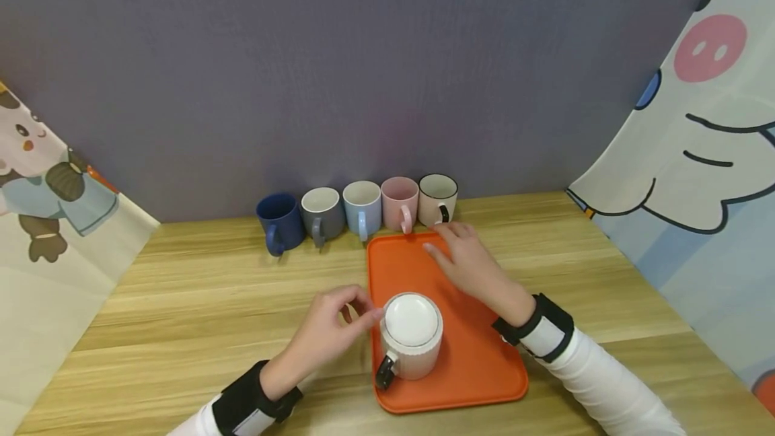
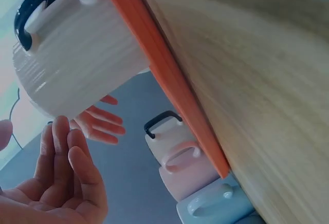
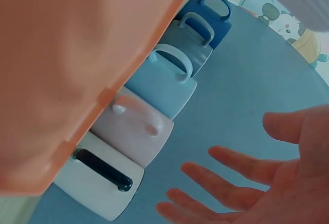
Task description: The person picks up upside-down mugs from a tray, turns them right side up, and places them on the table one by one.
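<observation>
A white ribbed mug [image 1: 413, 355] with a black handle stands upside down on the orange tray [image 1: 478, 375], its pale base facing up. Beside that base is my left hand [image 1: 336, 325], fingers loosely bent and holding nothing; whether a fingertip touches the mug I cannot tell. Over the tray's far part hovers my right hand [image 1: 472, 261], fingers spread and nothing in them. Its fingertips reach close to a cream mug [image 1: 432, 204] with a black handle and dark rim. In the right wrist view a gap shows between those fingers [image 3: 221, 183] and the mugs.
Along the grey back wall the cream mug ends a row with a pink mug [image 1: 396, 204], a light blue mug [image 1: 357, 204], a grey mug [image 1: 329, 221] and a navy mug [image 1: 287, 224]. Wood-grain tabletop [image 1: 212, 301] surrounds the tray. Cartoon-printed cloth hangs on both sides.
</observation>
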`<state>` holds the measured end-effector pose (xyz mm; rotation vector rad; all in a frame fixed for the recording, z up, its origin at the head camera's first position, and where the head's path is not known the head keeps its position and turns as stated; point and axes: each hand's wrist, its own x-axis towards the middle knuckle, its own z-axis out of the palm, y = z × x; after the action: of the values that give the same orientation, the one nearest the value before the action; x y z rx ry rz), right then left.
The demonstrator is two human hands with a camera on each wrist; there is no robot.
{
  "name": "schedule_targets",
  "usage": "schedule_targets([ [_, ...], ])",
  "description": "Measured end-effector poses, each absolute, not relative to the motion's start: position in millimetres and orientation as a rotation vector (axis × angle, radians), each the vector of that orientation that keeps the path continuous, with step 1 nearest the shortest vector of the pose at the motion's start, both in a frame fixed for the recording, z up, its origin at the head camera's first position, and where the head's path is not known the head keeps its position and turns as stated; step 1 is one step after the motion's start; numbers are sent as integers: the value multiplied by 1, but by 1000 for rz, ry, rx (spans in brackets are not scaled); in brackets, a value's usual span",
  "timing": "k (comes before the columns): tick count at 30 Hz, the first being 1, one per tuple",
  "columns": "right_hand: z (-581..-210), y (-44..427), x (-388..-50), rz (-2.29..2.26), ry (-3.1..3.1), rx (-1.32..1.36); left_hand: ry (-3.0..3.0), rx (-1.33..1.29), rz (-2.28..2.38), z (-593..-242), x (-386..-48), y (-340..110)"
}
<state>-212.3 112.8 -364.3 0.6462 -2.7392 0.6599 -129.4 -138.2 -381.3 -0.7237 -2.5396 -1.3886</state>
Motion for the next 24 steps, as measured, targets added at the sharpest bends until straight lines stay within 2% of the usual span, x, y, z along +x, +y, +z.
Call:
schedule_targets([
  [9, -363, 101, -211, 664, -2692, 701, -2768, -720, -1275, -381, -117, -144],
  [16, -365, 94, -211, 667, -2684, 726, -2922, -849, -1115, -377, -103, -141],
  [24, -363, 85, -210, 647, -2683, 748, -2910, -942, -1292, -387, -97, -132],
])
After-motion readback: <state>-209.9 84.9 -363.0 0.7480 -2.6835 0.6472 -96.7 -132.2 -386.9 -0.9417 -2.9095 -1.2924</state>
